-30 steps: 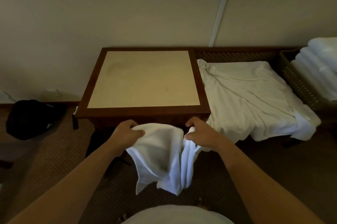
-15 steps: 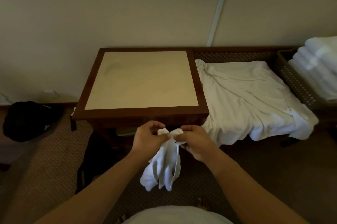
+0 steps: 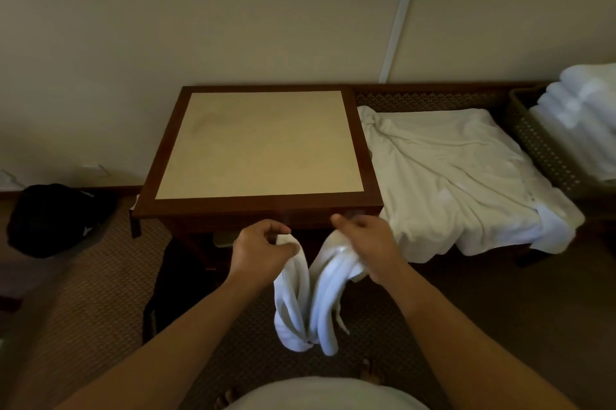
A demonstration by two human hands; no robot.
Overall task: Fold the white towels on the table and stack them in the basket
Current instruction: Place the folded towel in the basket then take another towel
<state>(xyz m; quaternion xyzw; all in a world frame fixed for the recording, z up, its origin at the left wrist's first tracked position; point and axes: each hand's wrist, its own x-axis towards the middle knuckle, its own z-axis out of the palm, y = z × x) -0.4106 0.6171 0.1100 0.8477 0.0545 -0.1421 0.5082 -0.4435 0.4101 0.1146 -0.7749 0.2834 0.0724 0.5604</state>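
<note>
The cream wall (image 3: 300, 26) fills the upper half of the view, and a brown patterned carpet (image 3: 500, 326) covers the floor below. Against the wall stands the table (image 3: 253, 206), which has a dark wooden frame and a pale square top. To the right of the table there is a low bench (image 3: 433, 96) with a woven back, and over it lies a big pile of loose white towels (image 3: 460, 176), wrinkled and hanging down over the front edge. At the far right a woven basket (image 3: 543, 149) holds folded white towels (image 3: 580, 116), stacked one on another and rising above its rim. On the floor at the left lies a black bag (image 3: 50, 219), near the wall.

In front of the table, lower than its edge, the person holds one white towel (image 3: 310, 293) in the air with both hands. The towel hangs down in two bunched parts with a gap between them at the top. The left hand (image 3: 260, 249) pinches the left upper part between thumb and curled fingers (image 3: 283, 228). The right hand (image 3: 366, 243) is clenched around the right upper part, with the thumb pointing to the left. The two hands are near each other but apart. The lower ends of the towel hang free above the carpet.
</note>
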